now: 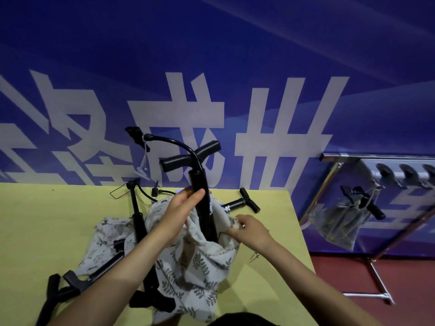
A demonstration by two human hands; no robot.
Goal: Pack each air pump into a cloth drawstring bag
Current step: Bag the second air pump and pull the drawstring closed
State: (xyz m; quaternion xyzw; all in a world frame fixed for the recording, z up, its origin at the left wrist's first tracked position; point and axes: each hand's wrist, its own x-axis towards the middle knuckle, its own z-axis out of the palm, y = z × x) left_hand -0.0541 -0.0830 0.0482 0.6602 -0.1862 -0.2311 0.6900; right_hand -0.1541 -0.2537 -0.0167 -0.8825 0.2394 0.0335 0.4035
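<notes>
A black air pump (pixel 200 184) stands upright with its lower end inside a leaf-patterned cloth bag (pixel 195 267) on the yellow-green table (pixel 35 227). My left hand (pixel 182 208) grips the pump's barrel just above the bag's mouth. My right hand (pixel 244 228) pinches the bag's rim on the right side. The pump's T-handle and curved hose rise above both hands. The part of the pump inside the bag is hidden.
A second pump (pixel 137 220) lies across another patterned bag (pixel 106 245) at the left, and a third pump (pixel 237 203) lies at the table's far right. More black pump parts (pixel 56 290) sit at the front left. A metal rack (pixel 367 208) holding a bagged pump stands right of the table.
</notes>
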